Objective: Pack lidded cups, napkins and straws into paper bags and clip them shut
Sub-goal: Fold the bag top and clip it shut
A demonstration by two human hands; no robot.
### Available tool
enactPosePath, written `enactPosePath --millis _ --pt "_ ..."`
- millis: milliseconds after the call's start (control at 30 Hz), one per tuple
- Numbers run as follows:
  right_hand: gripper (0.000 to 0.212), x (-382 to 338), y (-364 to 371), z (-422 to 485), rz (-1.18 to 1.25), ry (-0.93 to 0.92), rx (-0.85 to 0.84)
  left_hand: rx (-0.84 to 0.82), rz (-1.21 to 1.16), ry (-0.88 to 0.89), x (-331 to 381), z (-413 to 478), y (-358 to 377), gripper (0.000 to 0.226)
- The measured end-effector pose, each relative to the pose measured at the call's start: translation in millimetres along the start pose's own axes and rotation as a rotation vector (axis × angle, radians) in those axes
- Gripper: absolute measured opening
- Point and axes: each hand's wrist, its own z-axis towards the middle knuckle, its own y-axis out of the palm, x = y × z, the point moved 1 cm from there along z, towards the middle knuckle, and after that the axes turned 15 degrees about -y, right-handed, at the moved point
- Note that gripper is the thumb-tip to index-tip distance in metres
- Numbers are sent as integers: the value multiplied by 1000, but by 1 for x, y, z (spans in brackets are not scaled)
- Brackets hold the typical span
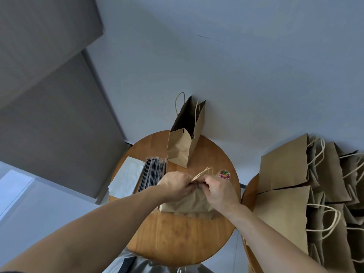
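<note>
A brown paper bag [189,203] stands on the round wooden table [177,239] right in front of me. My left hand [174,184] and my right hand [219,189] both pinch its top edge together, with the twine handles [202,172] sticking up between them. What sits between my fingertips is hidden. A small tub of coloured paper clips [224,174] stands just behind my right hand. Black wrapped straws [152,173] and a stack of white napkins [128,177] lie to the left. A second paper bag [185,138] stands open at the table's far edge.
On a second table at the right lie several flat and packed paper bags [307,194] with twine handles. A pale wall runs behind both tables, and a grey blind [49,115] hangs on the left.
</note>
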Motion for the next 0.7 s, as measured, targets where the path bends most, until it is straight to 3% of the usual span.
enactPosePath --millis 233,500,567,700 --pt "21 9 0 6 -110 77 -247 16 -31 -43 -1 3 7 21" --pt "25 9 6 14 -187 127 -345 13 21 -39 -1 -1 6 25" --pt "25 6 2 8 -169 63 -280 -5 53 -23 3 -2 0 25" --pt "13 0 -14 -13 26 -150 91 -29 -9 -26 1 -6 -12 18"
